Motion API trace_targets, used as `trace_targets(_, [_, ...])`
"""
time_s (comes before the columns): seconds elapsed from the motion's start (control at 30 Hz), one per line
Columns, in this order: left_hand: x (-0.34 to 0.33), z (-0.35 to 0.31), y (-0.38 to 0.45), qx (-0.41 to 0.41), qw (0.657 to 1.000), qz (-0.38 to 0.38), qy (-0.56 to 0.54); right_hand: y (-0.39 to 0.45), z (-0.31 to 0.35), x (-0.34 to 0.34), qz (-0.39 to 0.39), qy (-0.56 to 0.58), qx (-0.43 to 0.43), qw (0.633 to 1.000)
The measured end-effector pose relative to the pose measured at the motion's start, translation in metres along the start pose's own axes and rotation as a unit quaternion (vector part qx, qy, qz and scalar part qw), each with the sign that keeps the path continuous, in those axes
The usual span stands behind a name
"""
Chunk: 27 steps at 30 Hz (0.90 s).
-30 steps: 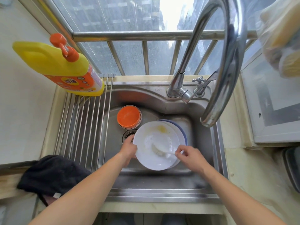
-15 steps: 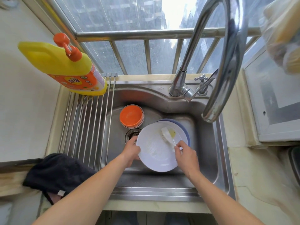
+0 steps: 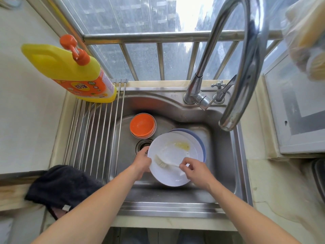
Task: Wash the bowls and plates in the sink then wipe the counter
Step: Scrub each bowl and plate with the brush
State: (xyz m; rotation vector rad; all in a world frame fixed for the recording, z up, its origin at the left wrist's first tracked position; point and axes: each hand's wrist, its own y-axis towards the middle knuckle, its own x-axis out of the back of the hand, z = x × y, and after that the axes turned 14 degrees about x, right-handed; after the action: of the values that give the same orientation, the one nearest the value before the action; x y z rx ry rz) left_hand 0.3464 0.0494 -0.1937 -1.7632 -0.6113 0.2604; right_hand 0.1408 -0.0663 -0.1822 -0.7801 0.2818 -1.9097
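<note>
While brush-scrubbed, plate [image 3: 173,161] between grips.

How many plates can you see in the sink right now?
2. A white plate is held at its left rim by the left hand while being scrubbed; a blue-rimmed plate lies beneath it. More may be hidden underneath.

bowl [image 3: 142,125] behind plate [image 3: 173,158] in sink [image 3: 225,166].
</note>
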Motion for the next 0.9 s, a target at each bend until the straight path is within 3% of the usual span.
trace_targets(0.1, [0.0,0.0,0.001,0.004,1.0,-0.002,0.013,0.007,0.001,0.006,-0.155,-0.023,-0.052,0.986])
trace_targets(0.13, [-0.001,0.0,0.001,0.002,1.0,-0.003,0.016,0.007,0.003,0.005,-0.163,-0.035,-0.049,0.985])
trace_targets(0.27, [-0.002,-0.001,-0.001,-0.003,1.0,0.0,0.004,0.005,0.009,-0.002,0.017,-0.008,0.007,1.0])
trace_targets(0.3, [-0.002,-0.001,-0.001,-0.002,1.0,-0.001,0.003,0.006,0.009,-0.001,0.013,0.0,0.003,1.0])
trace_targets(0.43, [-0.003,-0.001,0.0,0.005,1.0,-0.01,0.012,0.01,0.004,0.002,-0.167,-0.033,-0.061,0.984])
trace_targets(0.47, [-0.004,-0.002,0.0,0.005,1.0,-0.011,0.013,0.009,0.004,0.001,-0.157,-0.044,-0.048,0.985])
trace_targets(0.6, [-0.004,-0.002,-0.002,0.002,1.0,-0.008,0.004,0.005,0.01,-0.002,0.027,0.006,-0.002,1.0])
trace_targets(0.77, [-0.002,-0.001,0.003,0.01,1.0,-0.004,0.013,0.012,0.001,0.008,-0.151,-0.036,-0.045,0.987])
trace_targets(0.8, [-0.002,-0.002,0.003,0.009,1.0,-0.004,0.014,0.012,0.001,0.007,-0.127,-0.044,-0.034,0.99])
trace_targets(0.9, [-0.002,-0.002,0.001,0.006,1.0,-0.001,0.008,0.008,0.002,-0.001,0.044,-0.004,0.012,0.999])
